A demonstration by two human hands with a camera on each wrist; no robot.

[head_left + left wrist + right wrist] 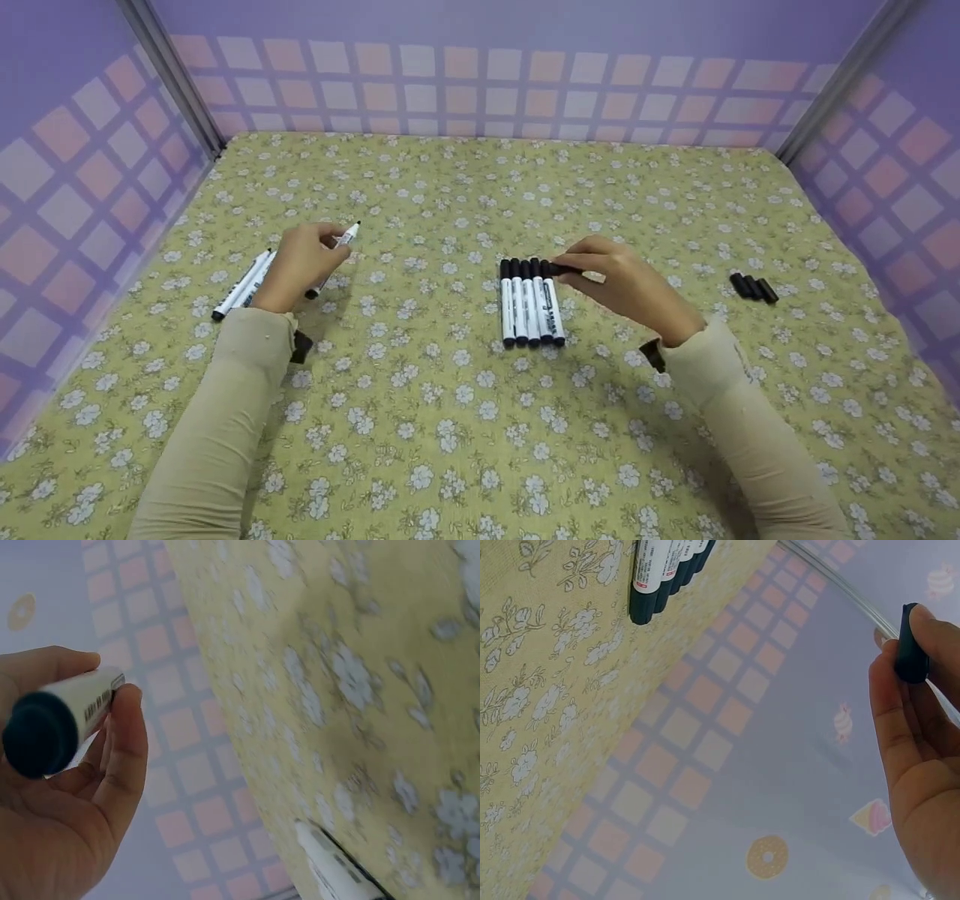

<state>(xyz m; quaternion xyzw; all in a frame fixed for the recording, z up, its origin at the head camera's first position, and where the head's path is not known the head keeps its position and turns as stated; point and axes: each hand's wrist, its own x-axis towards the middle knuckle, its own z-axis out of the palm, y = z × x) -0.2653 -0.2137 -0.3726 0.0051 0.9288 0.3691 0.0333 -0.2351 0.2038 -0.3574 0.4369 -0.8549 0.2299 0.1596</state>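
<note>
My left hand (300, 264) pinches an uncapped whiteboard marker (348, 236) between thumb and fingers. Its black tip points up and away, and its black end (41, 735) faces the left wrist camera. My right hand (626, 283) holds a loose black marker cap (912, 649) between thumb and fingertips, raised off the table in the right wrist view. Just left of that hand, several capped white markers (531, 307) lie side by side in a row, black caps at the far end. Uncapped markers (241, 285) lie beside my left hand, partly hidden by it.
Three black caps (754, 288) lie together on the right of the table. A floral yellow cloth (442, 405) covers the table. Purple walls with pink and white squares (480, 82) enclose its back and sides, with grey posts (176, 75) at the corners.
</note>
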